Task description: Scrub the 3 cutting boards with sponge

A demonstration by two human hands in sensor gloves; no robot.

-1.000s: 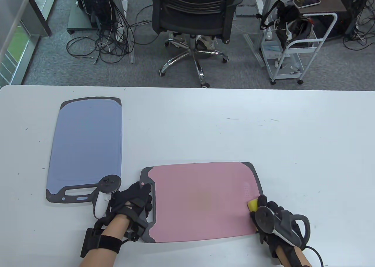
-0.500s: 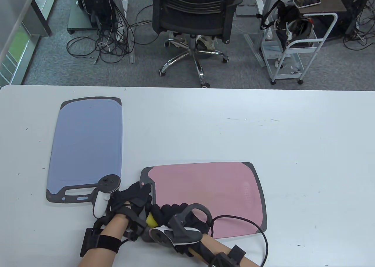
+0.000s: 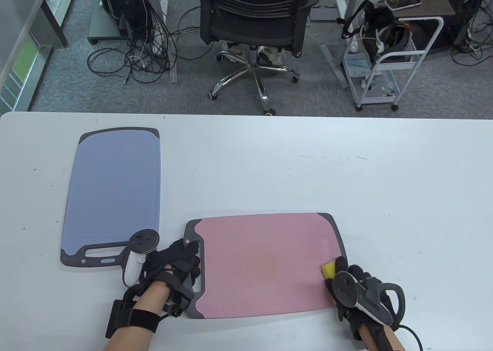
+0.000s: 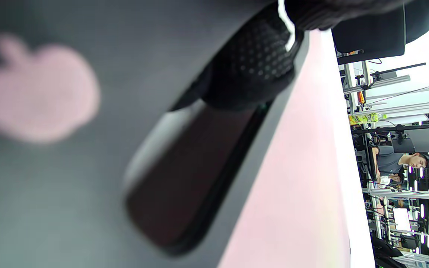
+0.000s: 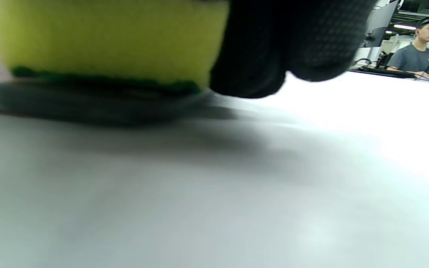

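Observation:
A pink cutting board (image 3: 262, 266) with grey ends lies near the table's front edge. My left hand (image 3: 188, 264) rests on its left handle end, fingers bent over the handle slot (image 4: 184, 178); one fingertip (image 4: 255, 70) sits at the slot's edge. My right hand (image 3: 336, 272) grips a yellow sponge (image 3: 329, 269) and presses it on the board's right end, green scrub side down. Up close, the sponge (image 5: 106, 37) sits beside my gloved fingers (image 5: 274, 48). A blue cutting board (image 3: 113, 189) lies at the left. A third board is not in view.
White table (image 3: 308, 166) stretches out behind and to the right of the boards. Beyond its far edge stand an office chair (image 3: 258, 23), a white cart (image 3: 389, 66) and loose cables on the floor.
My right hand swept the sponge from the pink board's right end across to the left near the handle, then back to the right end. The left hand and both boards stayed put.

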